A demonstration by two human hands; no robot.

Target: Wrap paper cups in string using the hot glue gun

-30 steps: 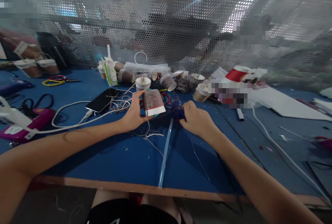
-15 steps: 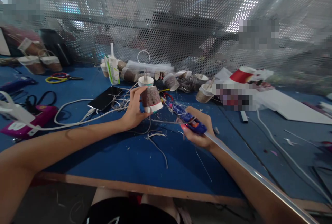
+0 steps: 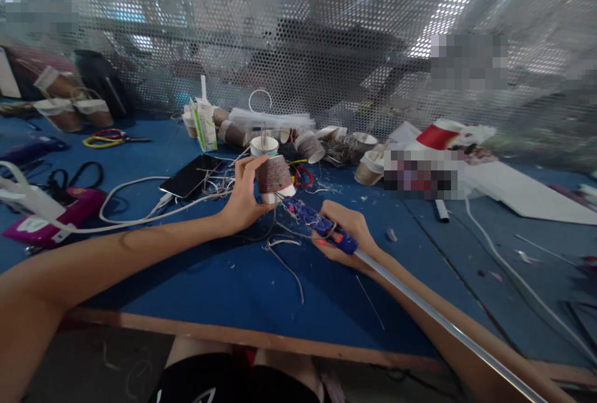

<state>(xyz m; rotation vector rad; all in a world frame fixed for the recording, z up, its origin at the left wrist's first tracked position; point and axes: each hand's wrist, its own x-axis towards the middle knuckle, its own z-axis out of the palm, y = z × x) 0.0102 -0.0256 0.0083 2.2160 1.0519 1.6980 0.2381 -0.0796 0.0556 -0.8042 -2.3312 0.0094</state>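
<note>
Between the thumb and fingers of my left hand (image 3: 243,194) is a paper cup (image 3: 275,176) wrapped in brown cord, with a pale band left bare at its lower end. My right hand (image 3: 347,229) is wrapped round a blue glue gun (image 3: 310,216), and a long clear glue stick (image 3: 429,303) runs out of its back. The gun's nozzle is at the cup's pale lower end; whether they touch I cannot tell. A loose length of cord (image 3: 291,272) trails on the blue table below the cup. Another white cup (image 3: 264,145) stands just behind.
A phone (image 3: 190,176) with a white cable lies left of my left hand. Scissors with red and yellow handles (image 3: 109,138) are farther left, near a magenta device (image 3: 58,219). Several cord-wrapped cups and a drink carton (image 3: 204,124) line the perforated screen (image 3: 317,48). White board (image 3: 527,191) lies at right.
The glue gun in my right hand has moved left and slightly down, bringing its nozzle to the cup's lower end. My left hand keeps the cup nearly in place.
</note>
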